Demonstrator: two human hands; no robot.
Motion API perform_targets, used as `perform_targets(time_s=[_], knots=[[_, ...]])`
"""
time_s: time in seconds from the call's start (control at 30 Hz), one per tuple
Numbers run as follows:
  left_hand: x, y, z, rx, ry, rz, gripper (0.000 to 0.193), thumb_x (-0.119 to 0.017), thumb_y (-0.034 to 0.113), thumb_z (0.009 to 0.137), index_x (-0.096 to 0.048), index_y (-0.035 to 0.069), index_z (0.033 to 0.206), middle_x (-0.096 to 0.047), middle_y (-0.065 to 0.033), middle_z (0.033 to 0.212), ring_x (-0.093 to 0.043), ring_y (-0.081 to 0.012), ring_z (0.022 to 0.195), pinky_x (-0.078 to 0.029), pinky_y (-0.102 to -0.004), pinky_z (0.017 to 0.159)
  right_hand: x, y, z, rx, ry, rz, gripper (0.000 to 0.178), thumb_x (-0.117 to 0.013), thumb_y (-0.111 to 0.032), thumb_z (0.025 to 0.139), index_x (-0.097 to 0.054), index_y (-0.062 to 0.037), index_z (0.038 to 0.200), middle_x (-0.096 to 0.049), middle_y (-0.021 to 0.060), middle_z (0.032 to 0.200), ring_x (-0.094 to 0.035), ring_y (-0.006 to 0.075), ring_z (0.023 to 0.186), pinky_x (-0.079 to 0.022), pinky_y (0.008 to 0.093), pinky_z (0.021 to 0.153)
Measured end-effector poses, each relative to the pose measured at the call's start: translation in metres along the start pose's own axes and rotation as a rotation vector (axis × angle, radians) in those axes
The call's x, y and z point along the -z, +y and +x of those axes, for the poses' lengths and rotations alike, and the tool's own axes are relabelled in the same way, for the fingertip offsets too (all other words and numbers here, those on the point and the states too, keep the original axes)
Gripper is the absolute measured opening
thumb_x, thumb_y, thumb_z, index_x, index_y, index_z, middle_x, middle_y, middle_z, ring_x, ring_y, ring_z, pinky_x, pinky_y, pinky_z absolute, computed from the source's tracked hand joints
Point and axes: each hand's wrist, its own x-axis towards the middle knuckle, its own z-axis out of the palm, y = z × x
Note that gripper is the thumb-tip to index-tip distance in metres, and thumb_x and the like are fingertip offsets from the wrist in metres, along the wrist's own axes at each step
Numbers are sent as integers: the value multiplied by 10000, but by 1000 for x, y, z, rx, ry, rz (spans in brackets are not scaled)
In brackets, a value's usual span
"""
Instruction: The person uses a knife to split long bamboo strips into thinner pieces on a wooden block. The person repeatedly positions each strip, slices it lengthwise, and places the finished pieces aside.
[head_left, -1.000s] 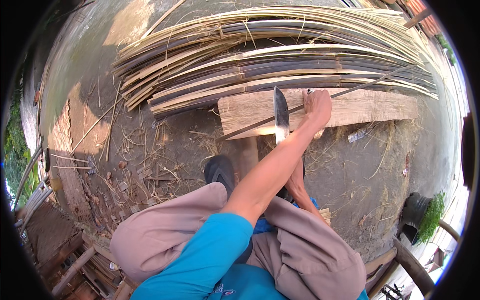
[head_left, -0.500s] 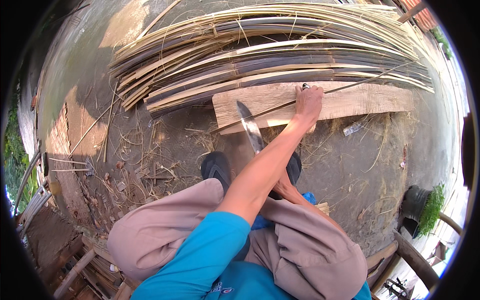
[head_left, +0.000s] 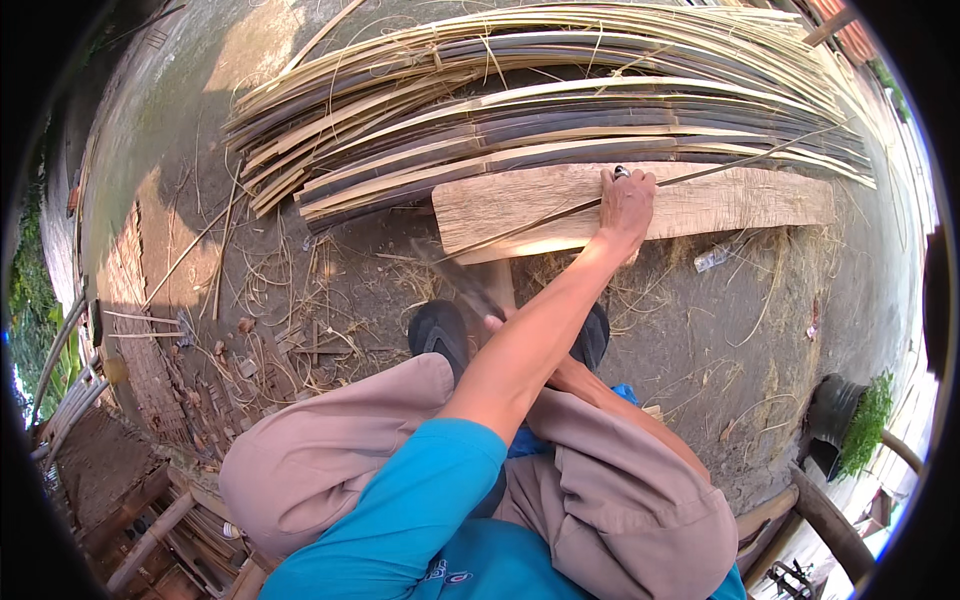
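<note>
The left hand point(head_left: 627, 208) pinches the strip point(head_left: 550, 221), which slants across the board point(head_left: 740, 205). The left forearm point(head_left: 530, 335) mostly hides the right hand point(head_left: 494, 322), which grasps the knife point(head_left: 470, 287); its handle is covered, its blade a blur.

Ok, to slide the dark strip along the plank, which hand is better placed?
Left, I'd judge: the left hand grips the strip over the plank; the right hand, mostly hidden behind the left forearm, holds the blurred knife.
</note>
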Motion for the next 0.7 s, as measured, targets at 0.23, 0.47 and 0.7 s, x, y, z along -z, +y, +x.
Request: perform_targets(time_s=[0.23, 0.47, 0.7], knots=[[9, -4, 13, 0, -10, 12, 152, -583, 169, 1016, -651, 44, 1068, -715, -137, 944, -708, -343, 916, -362, -537, 955, 29, -61, -10, 281, 320, -424, 375, -725, -167, 944, -635, 42, 1242, -745, 243, 1038, -740, 303, 1012, -553, 399, 813], [10, -7, 26, 71, -186, -85, 227, -548, 183, 1034, -654, 98, 1217, -746, -143, 997, -704, -344, 961, -364, -553, 945, 57, -64, 10, 147, 639, -325, 361, -665, -189, 976, -619, 60, 1233, -740, 255, 1071, -731, 324, 1029, -557, 404, 840], [10, -14, 21, 56, -139, -75, 313, -499, 186, 1064, -637, 97, 1331, -752, -141, 1012, -704, -337, 989, -348, -593, 990, 26, -57, -9, 74, 438, -282, 330, -685, -192, 973, -643, 44, 1199, -734, 181, 1117, -694, 268, 1061, -543, 401, 912]])
